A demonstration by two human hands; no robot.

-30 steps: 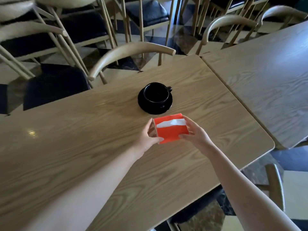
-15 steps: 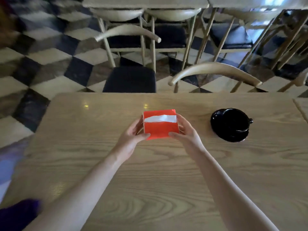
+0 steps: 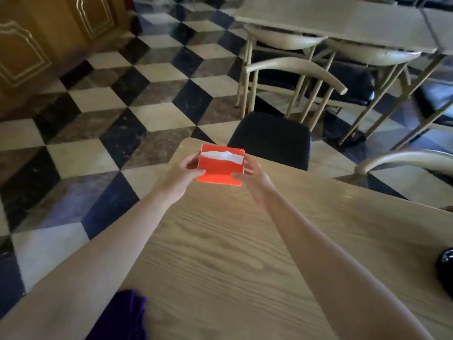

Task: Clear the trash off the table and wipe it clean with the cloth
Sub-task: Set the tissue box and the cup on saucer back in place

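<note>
Purple cloth bunched, soft folds, near-left edge of wood-grain table. Left hand and right hand clamp opposite sides of orange tissue box, square, white slit on top, at far-left corner. Dark-cushioned chair beyond.

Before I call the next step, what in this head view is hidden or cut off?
- Black object, head view: cut by the right edge, so its shape is unclear.
- Purple cloth: cut by the bottom edge and partly behind the left forearm.
- Orange tissue box: its sides are covered by the left hand and right hand; whether it touches the table cannot be told.
</note>
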